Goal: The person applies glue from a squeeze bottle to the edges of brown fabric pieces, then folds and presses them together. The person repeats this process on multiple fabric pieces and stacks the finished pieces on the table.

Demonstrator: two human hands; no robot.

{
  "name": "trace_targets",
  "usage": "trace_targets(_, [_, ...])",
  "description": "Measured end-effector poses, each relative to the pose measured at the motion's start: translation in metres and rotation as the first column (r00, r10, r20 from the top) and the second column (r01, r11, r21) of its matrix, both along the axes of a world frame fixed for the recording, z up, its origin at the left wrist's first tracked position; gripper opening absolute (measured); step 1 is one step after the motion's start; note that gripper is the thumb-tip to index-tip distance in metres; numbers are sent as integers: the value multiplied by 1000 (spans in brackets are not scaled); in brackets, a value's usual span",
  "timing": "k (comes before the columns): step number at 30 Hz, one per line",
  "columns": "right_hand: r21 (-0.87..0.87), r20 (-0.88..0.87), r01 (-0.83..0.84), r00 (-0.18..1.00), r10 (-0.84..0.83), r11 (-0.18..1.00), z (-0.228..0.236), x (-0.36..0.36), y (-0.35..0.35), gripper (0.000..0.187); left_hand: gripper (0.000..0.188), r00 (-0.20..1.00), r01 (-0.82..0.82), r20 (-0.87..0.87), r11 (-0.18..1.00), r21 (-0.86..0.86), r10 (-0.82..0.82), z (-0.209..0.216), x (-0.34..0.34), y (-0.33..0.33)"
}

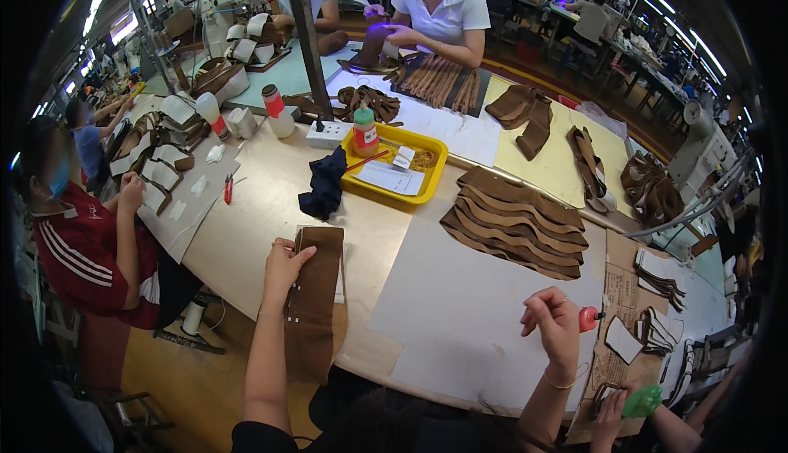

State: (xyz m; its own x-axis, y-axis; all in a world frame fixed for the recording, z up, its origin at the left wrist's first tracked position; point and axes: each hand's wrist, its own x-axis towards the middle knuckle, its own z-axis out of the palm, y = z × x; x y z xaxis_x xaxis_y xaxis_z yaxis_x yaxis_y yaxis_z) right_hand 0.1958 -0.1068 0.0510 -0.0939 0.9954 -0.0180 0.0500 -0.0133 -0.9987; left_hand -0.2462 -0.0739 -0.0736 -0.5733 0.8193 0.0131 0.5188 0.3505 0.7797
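A long brown leather-like panel (316, 305) lies lengthwise before me, its near end over the table edge, with a few small white marks along it. My left hand (287, 271) is closed on the panel's upper left edge, thumb on top. Pale material shows under its right side. My right hand (552, 326) is raised over the white paper sheet (460, 322), fingers curled inward; what they hold, if anything, is hidden. Just right of that hand shows a red object with a dark tip (588, 318); I cannot tell whether the hand touches it.
Overlapping brown strips (517, 223) lie beyond my right hand. A yellow tray (427, 178) holds a bottle and paper; dark cloth (323, 184) lies beside it. Red-handled snips (228, 189) lie left. Co-workers sit left and across; another person's hands (611, 416) work at lower right.
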Motion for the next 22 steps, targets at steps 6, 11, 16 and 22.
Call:
trace_targets(6, [-241, -67, -148, 988, 136, 959, -31, -26, -7, 16, 36, 974, 186, 148, 976, -111, -169, 15, 6, 3])
trace_targets(11, [-315, -168, -421, 907, 386, 851, -78, -64, -10, 29, 30, 552, 424, 728, 888, 176, -408, 96, 76, -14])
trace_targets(16, [-250, -393, -434, 863, 318, 866, -88, -105, -2, 40, 36, 364, 628, 700, 717, 302, -614, 105, 133, -37])
trace_targets(22, [-338, -429, -246, 899, 84, 908, -116, -56, -16, 40, 30, 312, 847, 781, 531, 30, -541, 66, 184, -15])
